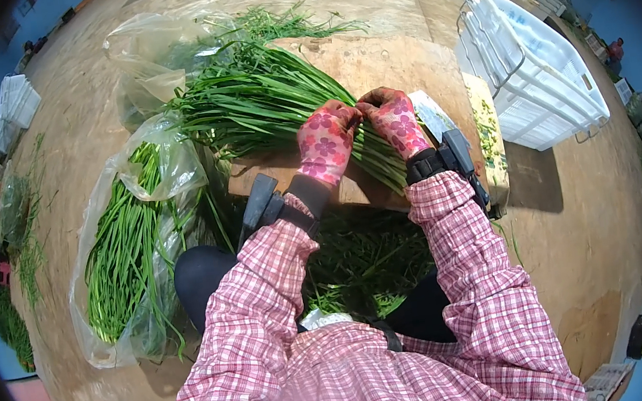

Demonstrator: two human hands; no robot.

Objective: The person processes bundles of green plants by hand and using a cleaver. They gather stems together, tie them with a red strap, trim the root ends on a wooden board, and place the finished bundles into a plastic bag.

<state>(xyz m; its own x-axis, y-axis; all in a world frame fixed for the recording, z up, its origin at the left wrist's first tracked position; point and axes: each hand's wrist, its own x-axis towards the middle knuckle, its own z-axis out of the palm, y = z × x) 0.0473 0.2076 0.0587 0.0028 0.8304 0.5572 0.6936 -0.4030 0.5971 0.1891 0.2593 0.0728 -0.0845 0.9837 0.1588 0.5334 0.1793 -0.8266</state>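
A large bunch of long green leafy stalks, like garlic chives (266,96), lies slantwise on a wooden board (400,58), its stem ends towards me. My left hand (328,139), in a flower-patterned glove, rests on the stalks with its fingers bent. Close beside it, my right hand (394,122) wears a matching glove, and the fingertips of both hands meet over the stems. Whether something thin is pinched between them is too small to tell. A flat printed piece (431,115) lies partly hidden beyond my right wrist.
A clear plastic bag of green stalks (129,254) lies at the left, another plastic bag (138,60) behind it. A white plastic crate (533,66) stands at the right. Loose greens (370,254) lie below the board between my legs. People sit at the far edges.
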